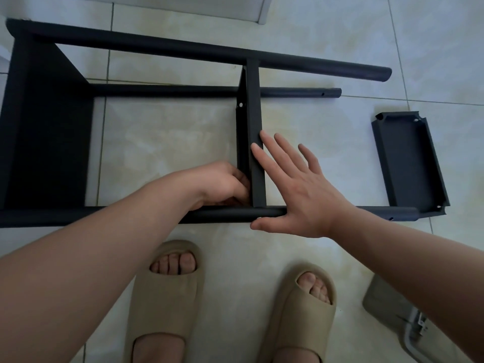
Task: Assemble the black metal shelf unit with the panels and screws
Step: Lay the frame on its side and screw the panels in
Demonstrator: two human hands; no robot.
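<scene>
The black metal shelf unit (183,48) lies on its side on the tiled floor, its round posts running left to right. One panel (47,127) is fitted at the left end. A middle panel (252,100) stands between the posts. My left hand (225,183) is curled against the near corner of the middle panel, just above the near post (222,214); whether the fingers hold anything is hidden. My right hand (296,184) lies flat with fingers spread against the middle panel's right face, thumb on the near post. A loose panel (408,163) lies on the floor at the right.
My two feet in beige slippers (167,292) stand just in front of the near post. A grey object (392,310) lies on the floor at the lower right. A white edge (262,11) of a door or wall runs at the top.
</scene>
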